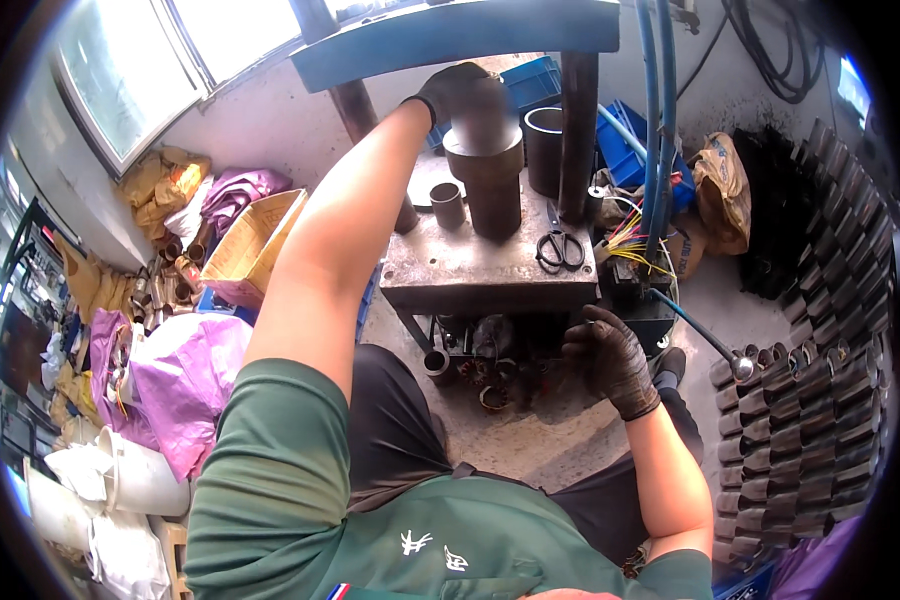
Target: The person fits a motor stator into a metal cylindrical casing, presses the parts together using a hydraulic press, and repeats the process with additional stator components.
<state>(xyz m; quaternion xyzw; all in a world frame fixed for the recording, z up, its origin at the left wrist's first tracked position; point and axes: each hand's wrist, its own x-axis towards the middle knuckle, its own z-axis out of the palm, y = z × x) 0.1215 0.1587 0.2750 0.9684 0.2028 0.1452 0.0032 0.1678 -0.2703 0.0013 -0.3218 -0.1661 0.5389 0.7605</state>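
The left hand (457, 93), dark-gloved, is held at the top of a stepped metal cylinder (496, 200), which is stood upright on the far middle of the tabletop (450, 268); its fingertips are blurred, so whether they are closed on anything cannot be told. The right hand (610, 362), gloved likewise, is held in the air off the near right corner, its fingers loosely curled and set apart from the thumb, with nothing seen in it.

The tabletop is made of worn, stained metal. Below it a concrete floor (515, 440) is seen, and a window (120, 75) is set at the far left. The left side is crowded with a cardboard box (238, 290), purple sacks (195, 375) and two white buckets (145, 478); the right is lined with stacked dark metal pieces (810, 430), too many to be counted.

Two dark columns (578, 140) are topped by one blue crossbeam (450, 45). One small sleeve (447, 208) is placed left of the cylinder, one wide tube (543, 160) at the far right, and one pair of scissors (560, 250) near the right edge.
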